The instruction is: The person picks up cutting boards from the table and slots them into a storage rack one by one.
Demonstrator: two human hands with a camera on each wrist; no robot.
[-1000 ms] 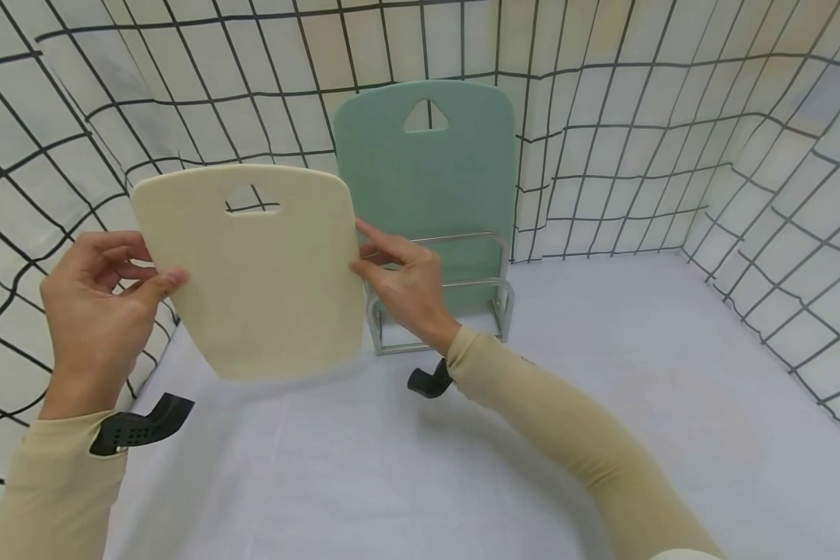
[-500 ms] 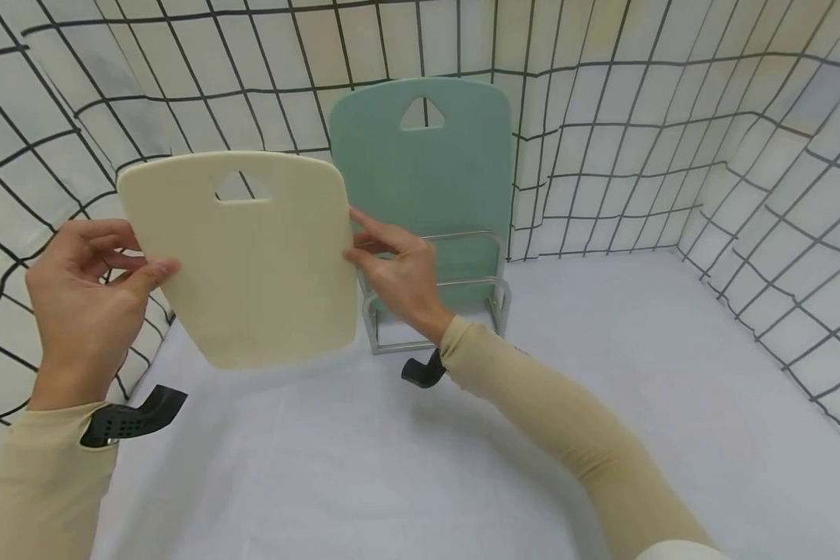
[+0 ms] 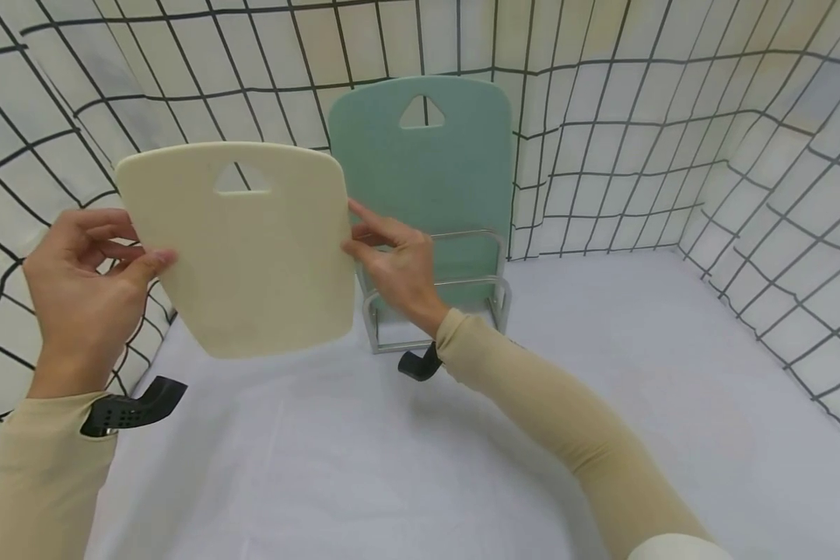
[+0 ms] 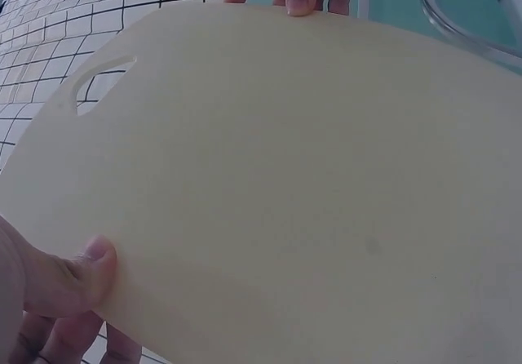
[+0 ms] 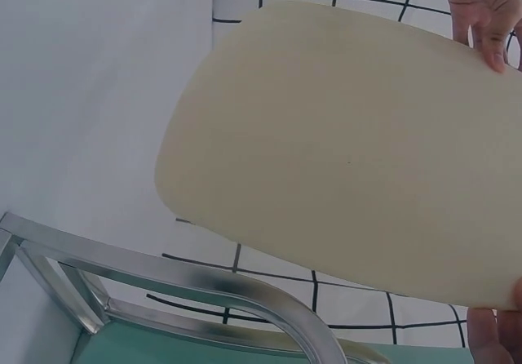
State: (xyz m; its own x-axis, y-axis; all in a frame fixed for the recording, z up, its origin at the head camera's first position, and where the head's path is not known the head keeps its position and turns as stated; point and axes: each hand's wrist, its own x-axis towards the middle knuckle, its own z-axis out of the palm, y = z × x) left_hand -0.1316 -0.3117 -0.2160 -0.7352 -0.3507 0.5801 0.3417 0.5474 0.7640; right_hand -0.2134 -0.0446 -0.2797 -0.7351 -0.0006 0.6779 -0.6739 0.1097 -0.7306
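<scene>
A cream cutting board (image 3: 252,264) with a handle slot near its top edge is held upright above the white surface. My left hand (image 3: 87,284) pinches its left edge, thumb on the near face and fingers behind. On the opposite edge my right hand (image 3: 399,260) grips it between thumb and fingers. In the left wrist view the board (image 4: 285,176) fills most of the picture, and the left thumb (image 4: 90,274) presses on its face. Behind the right hand, a green cutting board (image 3: 420,171) stands in a metal rack (image 3: 500,299).
The white cloth-covered table (image 3: 637,373) spreads under the arms. A white backdrop with a black grid (image 3: 623,132) rises at the back and on both sides. In the right wrist view the rack's metal bars (image 5: 204,278) lie close below the cream board.
Both hands have lifted the cream board a little, and it has shifted slightly left in view. The green board and rack stay in place.
</scene>
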